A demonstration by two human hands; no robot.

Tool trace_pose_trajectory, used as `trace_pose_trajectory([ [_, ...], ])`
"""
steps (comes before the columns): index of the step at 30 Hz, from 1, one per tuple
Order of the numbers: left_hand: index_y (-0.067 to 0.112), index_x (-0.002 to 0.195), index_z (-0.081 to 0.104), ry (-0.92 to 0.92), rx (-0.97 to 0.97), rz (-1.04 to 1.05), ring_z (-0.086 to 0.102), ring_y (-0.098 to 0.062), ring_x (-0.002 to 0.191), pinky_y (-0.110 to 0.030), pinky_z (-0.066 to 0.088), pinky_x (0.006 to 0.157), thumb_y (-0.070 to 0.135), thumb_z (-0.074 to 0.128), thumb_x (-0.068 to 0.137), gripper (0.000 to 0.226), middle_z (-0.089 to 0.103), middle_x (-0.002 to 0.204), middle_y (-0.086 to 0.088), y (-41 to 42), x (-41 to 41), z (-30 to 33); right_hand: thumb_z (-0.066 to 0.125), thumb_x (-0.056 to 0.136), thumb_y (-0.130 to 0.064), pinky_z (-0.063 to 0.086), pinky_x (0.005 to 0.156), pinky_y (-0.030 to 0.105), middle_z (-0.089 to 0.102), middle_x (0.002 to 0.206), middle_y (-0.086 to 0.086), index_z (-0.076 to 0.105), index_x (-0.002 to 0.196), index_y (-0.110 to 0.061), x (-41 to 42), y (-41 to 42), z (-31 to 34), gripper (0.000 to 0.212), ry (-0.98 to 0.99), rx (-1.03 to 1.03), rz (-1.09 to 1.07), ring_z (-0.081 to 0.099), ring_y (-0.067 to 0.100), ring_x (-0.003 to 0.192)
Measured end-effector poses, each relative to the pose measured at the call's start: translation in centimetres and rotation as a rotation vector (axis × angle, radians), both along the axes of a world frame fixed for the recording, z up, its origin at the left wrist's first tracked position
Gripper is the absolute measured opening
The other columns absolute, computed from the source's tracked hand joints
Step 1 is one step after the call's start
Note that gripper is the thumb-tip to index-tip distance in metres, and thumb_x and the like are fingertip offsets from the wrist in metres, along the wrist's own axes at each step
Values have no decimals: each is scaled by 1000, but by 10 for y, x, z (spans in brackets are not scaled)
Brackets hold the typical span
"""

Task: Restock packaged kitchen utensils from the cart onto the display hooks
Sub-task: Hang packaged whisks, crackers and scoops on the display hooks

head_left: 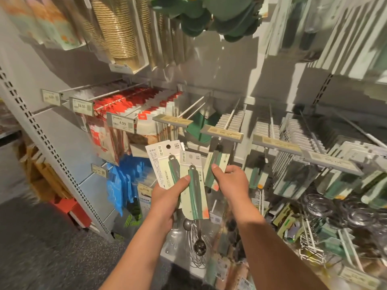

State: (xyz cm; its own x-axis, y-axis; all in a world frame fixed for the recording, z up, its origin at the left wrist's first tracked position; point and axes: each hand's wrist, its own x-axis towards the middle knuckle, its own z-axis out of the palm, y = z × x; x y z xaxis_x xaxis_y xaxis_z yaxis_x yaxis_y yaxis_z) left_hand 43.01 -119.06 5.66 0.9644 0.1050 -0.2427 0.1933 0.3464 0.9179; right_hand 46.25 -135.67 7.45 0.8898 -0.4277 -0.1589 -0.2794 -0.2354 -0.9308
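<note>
My left hand [167,195] grips a small stack of carded whisks [193,185]: cream cards with green handles, wire heads hanging below around [198,248]. My right hand [230,181] pinches another carded green-handled utensil [213,166], blurred, just below a display hook [230,118] with a price tag [222,132]. The card hangs or is held near that hook's front end; I cannot tell whether it is on the hook.
More hooks carry rows of packaged utensils [314,164] to the right, and red and white packets [134,105] to the left. Glassware [335,208] and loose packets lie on the lower shelf. A perforated shelf upright [52,147] stands at left. No cart is in view.
</note>
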Motion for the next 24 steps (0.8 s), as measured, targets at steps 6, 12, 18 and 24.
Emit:
trace_pose_trajectory([
  [6, 24, 118, 71, -32, -4, -65, 77, -18, 97, -45, 59, 94, 16, 78, 91, 28, 80, 106, 3, 0, 13, 10, 72, 95, -41, 47, 105, 40, 58, 137, 1, 47, 145, -14, -15, 2, -7, 62, -12, 235, 31, 58, 20, 118],
  [12, 22, 118, 72, -34, -7, -94, 77, -16, 95, -39, 60, 88, 18, 78, 91, 28, 80, 106, 3, -10, 13, 8, 62, 97, -54, 62, 85, 42, 75, 104, 1, 69, 115, -18, -39, 5, -2, 41, -63, 319, 166, 74, 18, 93],
  [18, 20, 123, 71, -44, -20, -62, 76, -20, 102, -42, 60, 92, 15, 78, 91, 34, 79, 111, 0, -11, 0, -1, 71, 95, -39, 57, 82, 27, 77, 112, -2, 67, 122, -15, -60, 15, -12, 37, -30, 366, 256, 72, 13, 104],
  [24, 20, 123, 71, -30, -18, -36, 75, -20, 105, -41, 60, 92, 17, 78, 90, 33, 79, 112, 1, -9, -9, -8, 66, 100, -16, 62, 68, 33, 80, 95, 8, 71, 106, -9, -70, 27, -15, 10, -41, 485, 279, 77, 22, 84],
])
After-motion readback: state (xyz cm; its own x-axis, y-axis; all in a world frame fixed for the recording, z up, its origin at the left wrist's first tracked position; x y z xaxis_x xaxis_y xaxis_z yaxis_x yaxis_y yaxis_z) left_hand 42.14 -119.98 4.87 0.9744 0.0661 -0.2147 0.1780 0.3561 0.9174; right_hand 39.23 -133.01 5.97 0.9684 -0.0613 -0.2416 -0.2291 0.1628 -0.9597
